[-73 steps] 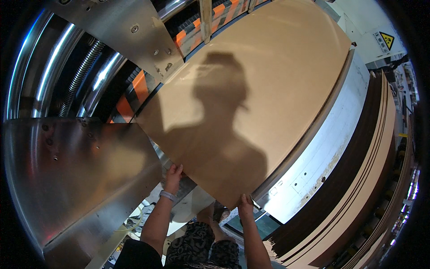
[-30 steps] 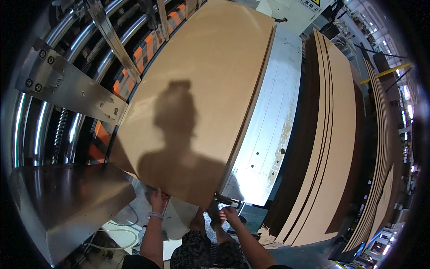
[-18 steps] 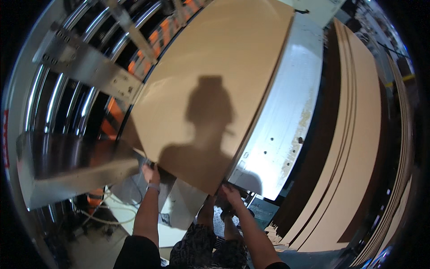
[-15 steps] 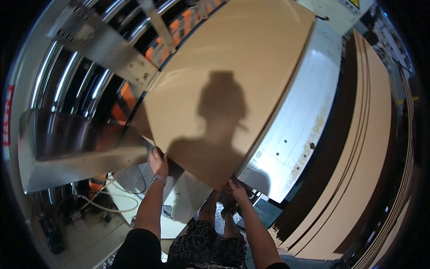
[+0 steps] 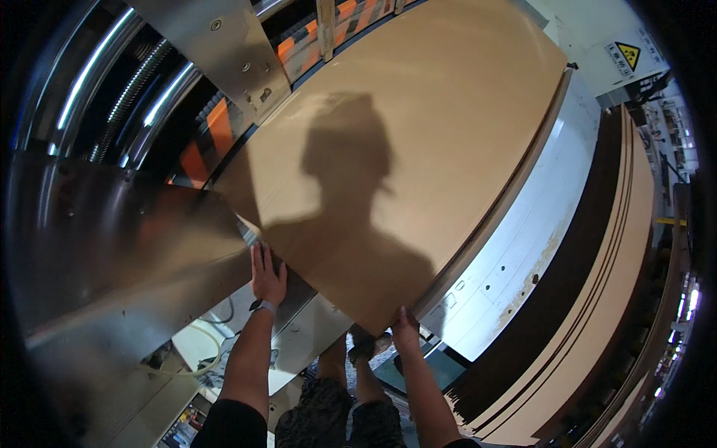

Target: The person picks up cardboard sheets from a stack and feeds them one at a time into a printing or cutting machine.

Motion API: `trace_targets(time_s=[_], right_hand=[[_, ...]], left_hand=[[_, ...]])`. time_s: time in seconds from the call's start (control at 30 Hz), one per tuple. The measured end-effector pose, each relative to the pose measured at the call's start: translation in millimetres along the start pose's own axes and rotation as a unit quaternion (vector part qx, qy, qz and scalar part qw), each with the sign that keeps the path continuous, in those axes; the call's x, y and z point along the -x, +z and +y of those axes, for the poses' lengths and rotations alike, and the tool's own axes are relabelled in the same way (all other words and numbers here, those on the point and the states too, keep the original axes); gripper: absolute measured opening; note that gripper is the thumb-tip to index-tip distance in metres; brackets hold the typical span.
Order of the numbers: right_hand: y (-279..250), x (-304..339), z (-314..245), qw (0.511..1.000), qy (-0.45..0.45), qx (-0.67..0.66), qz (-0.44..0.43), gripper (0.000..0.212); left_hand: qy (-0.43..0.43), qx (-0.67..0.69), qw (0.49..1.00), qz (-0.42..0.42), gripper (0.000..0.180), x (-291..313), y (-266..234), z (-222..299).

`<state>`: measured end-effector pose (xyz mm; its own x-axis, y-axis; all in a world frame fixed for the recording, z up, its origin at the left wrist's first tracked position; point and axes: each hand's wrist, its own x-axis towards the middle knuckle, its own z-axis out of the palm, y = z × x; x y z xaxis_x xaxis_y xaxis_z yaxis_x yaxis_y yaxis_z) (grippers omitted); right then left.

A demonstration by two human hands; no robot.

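Observation:
A large brown cardboard sheet lies on the machine's feed bed, with the shadow of a head and shoulders across it. My left hand is open at the sheet's near left edge, its fingers stretched out against the metal side guide. At the near right corner, my right hand is closed on the sheet's edge; the fingers underneath are mostly hidden. Along the right side, the edge looks thick, but whether several sheets lie together I cannot tell.
Shiny rollers and an orange-striped bar run along the left. A white metal table borders the sheet on the right, and beyond it stands a tall stack of cardboard. A white bucket sits below the guide.
My view has moved closer to the rollers and guide. My left fingers lie more spread along the guide; my right hand stays at the sheet's near corner.

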<state>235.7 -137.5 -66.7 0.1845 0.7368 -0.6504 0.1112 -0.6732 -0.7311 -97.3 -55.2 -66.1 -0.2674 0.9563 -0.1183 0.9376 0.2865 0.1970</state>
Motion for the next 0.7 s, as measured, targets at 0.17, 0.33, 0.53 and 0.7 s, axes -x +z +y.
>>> trace_targets(time_s=[0.17, 0.33, 0.53, 0.7], right_hand=[[7, 6, -21, 0.988, 0.071, -0.13, 0.043, 0.045], [7, 7, -12, 0.991, 0.078, -0.099, 0.052, 0.042], [14, 2, -16, 0.982, 0.09, -0.146, 0.075, 0.037], [12, 10, -3, 0.975, 0.041, -0.198, 0.095, 0.036]], left_hand=[[-0.01, 0.064, 0.998, -0.024, 0.066, -4, 2, -2], [-0.012, 0.074, 0.997, -0.036, 0.067, -5, 0, -2], [-0.007, 0.063, 0.998, -0.03, 0.067, -8, 0, -3], [-0.01, 0.053, 0.997, -0.05, 0.066, -3, -3, -1]])
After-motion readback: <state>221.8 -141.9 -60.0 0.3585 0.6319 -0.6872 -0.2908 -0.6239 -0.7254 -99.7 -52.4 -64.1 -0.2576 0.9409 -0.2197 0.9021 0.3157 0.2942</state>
